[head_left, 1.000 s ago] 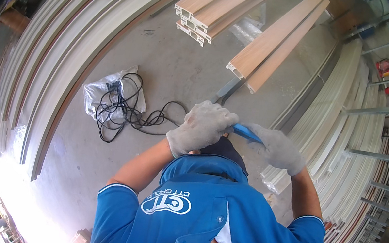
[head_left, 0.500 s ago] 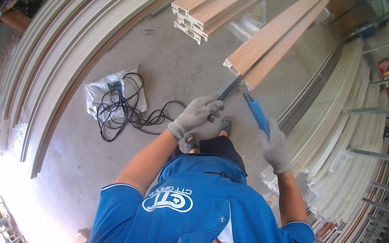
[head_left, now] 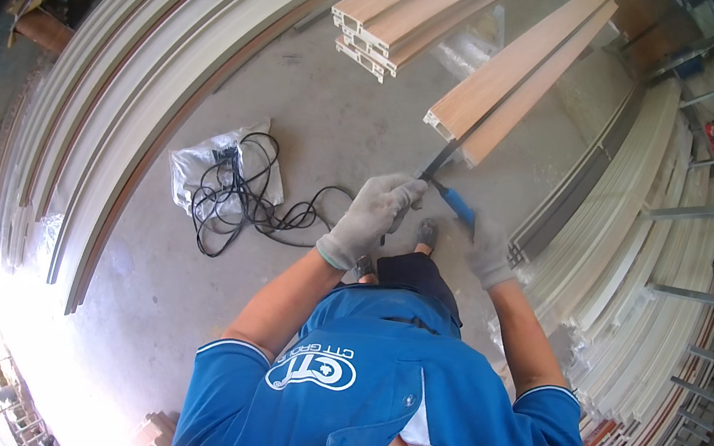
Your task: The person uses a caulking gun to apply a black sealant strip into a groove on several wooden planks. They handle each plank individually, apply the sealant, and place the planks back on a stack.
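My left hand (head_left: 369,217), in a grey work glove, is closed round a dark flat strip (head_left: 441,158). That strip sticks out from the groove at the near end of a long wood-look profile (head_left: 518,61). A blue-handled utility knife (head_left: 456,204) is in my gloved right hand (head_left: 489,255), which is somewhat blurred. The knife's front end meets the strip just beside my left fingers; whether the blade touches it I cannot tell. Part of the strip hangs below my left hand, mostly hidden by it.
Stacked wood-look profiles (head_left: 375,29) lie ahead to the left. Long pale profiles (head_left: 209,42) line the left side. More lengths (head_left: 618,251) rest on the right-hand rack with protruding metal arms (head_left: 698,296). A black cable (head_left: 238,193) lies coiled over silvery plastic (head_left: 191,168) on the floor.
The knife has moved left and down from beside the profile's end to the strip at my left fingers. My left hand has shifted slightly right and up, still gripping the strip.
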A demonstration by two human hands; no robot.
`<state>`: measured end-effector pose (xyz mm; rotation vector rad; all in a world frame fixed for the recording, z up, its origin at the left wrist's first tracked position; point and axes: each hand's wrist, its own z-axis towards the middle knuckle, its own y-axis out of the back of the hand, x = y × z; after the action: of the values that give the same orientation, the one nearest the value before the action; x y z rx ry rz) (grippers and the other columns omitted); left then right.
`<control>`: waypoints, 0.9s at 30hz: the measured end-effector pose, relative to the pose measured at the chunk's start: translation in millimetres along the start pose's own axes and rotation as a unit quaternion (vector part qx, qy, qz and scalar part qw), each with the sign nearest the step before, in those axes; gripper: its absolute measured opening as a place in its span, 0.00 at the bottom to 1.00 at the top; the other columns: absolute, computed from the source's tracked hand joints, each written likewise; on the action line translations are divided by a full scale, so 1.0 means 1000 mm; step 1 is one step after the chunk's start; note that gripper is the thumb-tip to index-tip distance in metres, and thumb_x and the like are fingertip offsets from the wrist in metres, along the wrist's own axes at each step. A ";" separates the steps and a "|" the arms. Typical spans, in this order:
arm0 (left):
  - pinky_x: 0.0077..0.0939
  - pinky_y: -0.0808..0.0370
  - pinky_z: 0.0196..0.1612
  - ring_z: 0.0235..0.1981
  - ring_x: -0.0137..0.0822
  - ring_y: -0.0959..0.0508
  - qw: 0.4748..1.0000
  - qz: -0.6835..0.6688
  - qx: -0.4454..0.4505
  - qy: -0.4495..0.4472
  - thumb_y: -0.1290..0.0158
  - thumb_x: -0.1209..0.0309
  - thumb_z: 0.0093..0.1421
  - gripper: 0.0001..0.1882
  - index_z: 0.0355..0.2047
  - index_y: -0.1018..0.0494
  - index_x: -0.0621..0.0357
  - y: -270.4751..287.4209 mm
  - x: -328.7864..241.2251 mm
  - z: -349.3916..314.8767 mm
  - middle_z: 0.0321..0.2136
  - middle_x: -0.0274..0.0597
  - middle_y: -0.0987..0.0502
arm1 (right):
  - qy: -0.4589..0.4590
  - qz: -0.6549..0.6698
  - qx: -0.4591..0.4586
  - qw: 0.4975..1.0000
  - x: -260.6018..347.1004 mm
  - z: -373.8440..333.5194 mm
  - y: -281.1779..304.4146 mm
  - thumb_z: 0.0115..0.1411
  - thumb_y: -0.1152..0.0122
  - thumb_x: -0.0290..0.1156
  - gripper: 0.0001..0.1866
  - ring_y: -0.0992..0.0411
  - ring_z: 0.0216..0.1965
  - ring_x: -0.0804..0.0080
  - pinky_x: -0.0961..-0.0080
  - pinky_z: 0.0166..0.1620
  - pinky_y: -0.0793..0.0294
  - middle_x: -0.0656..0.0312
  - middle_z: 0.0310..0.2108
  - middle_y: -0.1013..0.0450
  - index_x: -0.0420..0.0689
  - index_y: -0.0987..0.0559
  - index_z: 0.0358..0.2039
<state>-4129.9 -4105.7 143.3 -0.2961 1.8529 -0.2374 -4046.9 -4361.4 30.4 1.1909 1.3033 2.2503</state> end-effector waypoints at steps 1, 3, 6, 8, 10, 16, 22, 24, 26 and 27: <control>0.16 0.43 0.21 0.18 0.17 0.37 1.000 -0.012 0.015 0.003 0.49 0.57 0.71 0.18 0.33 0.24 0.59 0.000 -0.010 -0.008 0.19 0.24 0.34 | -0.015 -0.077 0.056 0.995 -0.019 -0.008 -0.006 0.65 0.38 0.40 0.13 0.23 0.33 0.44 0.52 0.35 0.25 0.47 0.31 0.22 0.43 0.23 0.38; 0.15 0.44 0.20 0.18 0.16 0.39 0.998 -0.006 -0.003 -0.065 0.47 0.59 0.70 0.15 0.33 0.25 0.58 0.005 -0.031 -0.026 0.20 0.23 0.34 | -0.113 -0.141 0.200 0.963 -0.053 -0.055 0.003 0.65 0.40 0.44 0.15 0.23 0.37 0.44 0.50 0.40 0.25 0.47 0.33 0.22 0.44 0.21 0.38; 0.15 0.41 0.19 0.16 0.17 0.37 0.972 -0.016 -0.127 -0.195 0.45 0.57 0.69 0.17 0.36 0.23 0.61 0.026 -0.048 -0.027 0.17 0.24 0.33 | -0.299 -0.262 0.331 0.856 -0.093 -0.107 0.020 0.64 0.40 0.46 0.16 0.21 0.40 0.47 0.50 0.44 0.24 0.47 0.36 0.20 0.49 0.21 0.45; 0.16 0.38 0.21 0.17 0.18 0.35 0.983 0.027 -0.149 -0.099 0.45 0.56 0.69 0.18 0.40 0.23 0.62 0.033 -0.041 -0.021 0.18 0.26 0.32 | -0.411 -0.094 0.193 0.886 -0.111 -0.108 0.026 0.64 0.40 0.44 0.16 0.20 0.39 0.50 0.51 0.43 0.24 0.48 0.34 0.20 0.49 0.23 0.47; 0.16 0.38 0.20 0.16 0.18 0.35 0.980 0.040 -0.177 -0.080 0.46 0.56 0.70 0.18 0.42 0.23 0.63 0.032 -0.024 -0.014 0.18 0.26 0.32 | -0.482 0.030 0.079 0.872 -0.121 -0.091 0.032 0.64 0.39 0.42 0.17 0.20 0.37 0.52 0.52 0.43 0.24 0.49 0.32 0.21 0.48 0.24 0.49; 0.16 0.39 0.19 0.17 0.19 0.34 0.973 0.002 -0.207 -0.105 0.49 0.59 0.72 0.17 0.43 0.23 0.62 0.024 0.012 0.006 0.22 0.30 0.28 | -0.298 0.019 -0.265 0.917 -0.155 0.026 0.071 0.61 0.34 0.40 0.16 0.27 0.23 0.63 0.66 0.31 0.28 0.57 0.22 0.28 0.43 0.25 0.40; 0.17 0.39 0.23 0.20 0.19 0.34 0.863 0.087 -0.462 -0.187 0.47 0.57 0.71 0.17 0.39 0.20 0.59 0.038 -0.013 0.052 0.25 0.29 0.26 | -0.235 0.313 -0.270 0.879 -0.179 0.182 0.166 0.64 0.33 0.39 0.12 0.34 0.20 0.83 0.82 0.24 0.38 0.70 0.20 0.30 0.45 0.24 0.35; 0.18 0.39 0.25 0.22 0.19 0.34 0.819 0.061 -0.551 -0.149 0.47 0.57 0.71 0.17 0.38 0.20 0.60 0.055 -0.037 0.059 0.25 0.27 0.26 | -0.186 0.354 -0.239 0.885 -0.187 0.243 0.197 0.65 0.34 0.38 0.11 0.34 0.21 0.85 0.83 0.23 0.38 0.71 0.21 0.30 0.45 0.23 0.35; 0.18 0.37 0.28 0.26 0.20 0.33 0.797 0.154 -0.558 -0.173 0.46 0.57 0.71 0.18 0.37 0.21 0.61 0.061 -0.057 0.063 0.26 0.27 0.26 | -0.140 0.395 -0.215 0.882 -0.202 0.307 0.224 0.65 0.34 0.37 0.10 0.34 0.21 0.85 0.84 0.23 0.37 0.70 0.21 0.29 0.44 0.22 0.37; 0.18 0.37 0.28 0.26 0.20 0.33 0.789 0.164 -0.559 -0.192 0.46 0.57 0.71 0.18 0.37 0.21 0.61 0.060 -0.063 0.074 0.26 0.26 0.27 | -0.119 0.396 -0.205 0.887 -0.212 0.337 0.235 0.65 0.34 0.37 0.11 0.33 0.21 0.85 0.84 0.23 0.37 0.70 0.22 0.29 0.44 0.21 0.37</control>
<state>-4046.6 -4029.5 160.2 -0.7458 1.3964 1.1418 -3620.0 -4418.3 198.8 1.9684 0.1965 2.5579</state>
